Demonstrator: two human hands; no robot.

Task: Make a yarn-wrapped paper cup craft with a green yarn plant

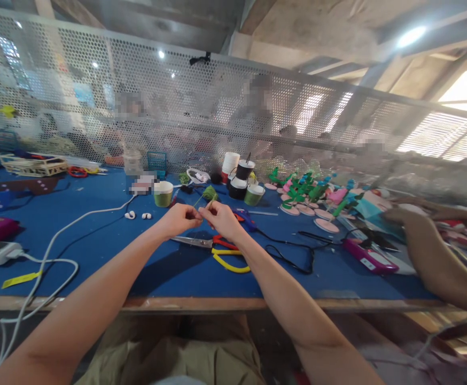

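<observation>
Both my hands meet above the blue table (97,251), fingers pinched together. My left hand (180,219) and my right hand (220,218) each pinch a thin green stem (201,202) that rises to a small green tuft (209,192). Just below my hands lie scissors with yellow and red handles (221,252). A blue tool (244,218) lies just behind my right hand.
Cups (163,193) and dark rolls (238,188) stand behind my hands. Green, pink and blue craft pieces (305,195) on round bases fill the right. A co-worker's arm (434,251) reaches in at right. White cable (53,251), black cord (293,254), pink phone (367,259), perforated screen (233,107).
</observation>
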